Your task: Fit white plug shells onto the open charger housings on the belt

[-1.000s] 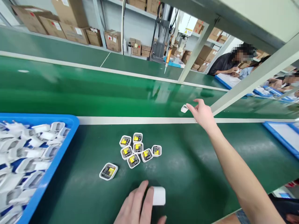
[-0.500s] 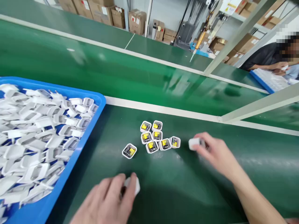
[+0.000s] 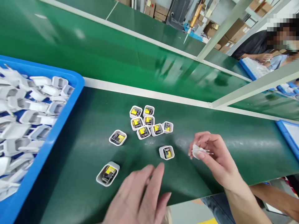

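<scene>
My right hand point(image 3: 213, 155) is closed around a white charger plug piece point(image 3: 198, 152) with thin pins pointing right, held above the bench. Over the bench's near side, my left hand point(image 3: 140, 194) is empty, its fingers apart. Beyond its fingertips stands an open white charger housing point(image 3: 167, 152) with a yellow and black part inside. Another filled housing point(image 3: 108, 174) stands to its left, and a third point(image 3: 118, 137) farther back. Several more filled housings point(image 3: 143, 132) form a tight cluster at the bench's middle.
A blue tray point(image 3: 80, 82) heaped with white plug housings point(image 3: 16, 146) takes up the left side. Behind runs a green partition point(image 3: 105, 59) with a metal post point(image 3: 252, 85). Another blue tray point(image 3: 287, 137) lies right; a person's forearm point(image 3: 275, 197) shows below it. A co-worker point(image 3: 257, 46) sits beyond.
My left hand has let go of its filled housing and moved right. Two more filled housings now stand on the bench. My right hand has turned, showing a plug with pins. The view has shifted.
</scene>
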The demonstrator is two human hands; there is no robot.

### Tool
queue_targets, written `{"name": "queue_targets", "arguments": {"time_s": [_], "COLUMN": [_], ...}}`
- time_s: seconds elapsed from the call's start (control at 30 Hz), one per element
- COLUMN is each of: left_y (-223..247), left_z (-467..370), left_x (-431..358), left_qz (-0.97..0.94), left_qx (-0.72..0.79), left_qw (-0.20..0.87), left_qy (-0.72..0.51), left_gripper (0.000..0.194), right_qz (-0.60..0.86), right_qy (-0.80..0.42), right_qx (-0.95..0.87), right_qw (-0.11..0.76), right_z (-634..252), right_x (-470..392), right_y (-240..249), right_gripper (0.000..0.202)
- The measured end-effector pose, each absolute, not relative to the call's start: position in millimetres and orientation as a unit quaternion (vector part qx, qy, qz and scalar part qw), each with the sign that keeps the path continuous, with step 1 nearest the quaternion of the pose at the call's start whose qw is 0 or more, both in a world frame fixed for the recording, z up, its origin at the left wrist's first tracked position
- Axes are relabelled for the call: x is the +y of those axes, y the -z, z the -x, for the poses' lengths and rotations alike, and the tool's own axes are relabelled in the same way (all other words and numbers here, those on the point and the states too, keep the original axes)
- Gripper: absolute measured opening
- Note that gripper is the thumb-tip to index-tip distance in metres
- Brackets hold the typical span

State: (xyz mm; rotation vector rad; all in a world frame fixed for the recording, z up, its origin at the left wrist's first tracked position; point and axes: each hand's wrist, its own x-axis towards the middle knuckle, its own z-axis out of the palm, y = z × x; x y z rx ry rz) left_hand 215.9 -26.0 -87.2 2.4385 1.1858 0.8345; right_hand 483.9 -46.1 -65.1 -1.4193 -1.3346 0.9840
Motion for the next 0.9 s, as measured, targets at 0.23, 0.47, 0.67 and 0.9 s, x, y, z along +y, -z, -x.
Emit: {"name": "queue_targets", "arguments": {"time_s": [0.23, 0.47, 0.67, 0.9], "left_y": [107.9, 114.6, 116.3, 117.9], "left_z": [-280.2, -280.4, -278.5, -271.0], "left_x": [4.5, 3.4, 5.6, 0.7], "left_qz": [-0.877, -0.867, -0.855, -0.856], "left_qx": [0.416, 0.394, 0.391, 0.348], "left_qw": [0.149, 0.189, 0.248, 0.316], "left_qy": [-0.187, -0.239, -0.232, -0.216], "left_gripper": [0.022, 0.040, 0.008, 0.044], "right_qz": [0.550, 0.595, 0.587, 0.541], "right_qy": [-0.348, -0.157, -0.224, -0.267], "right_qx": [-0.575, -0.706, -0.697, -0.711], "right_qw": [0.495, 0.351, 0.347, 0.360], "right_z": [-451.4, -445.1, -448.3, -456.6], "right_x": [-46.3, -46.8, -54.5, -65.7], "right_y": [84.9, 100.1, 95.9, 96.2], "right_gripper": [0.027, 0.024, 0.035, 0.031]}}
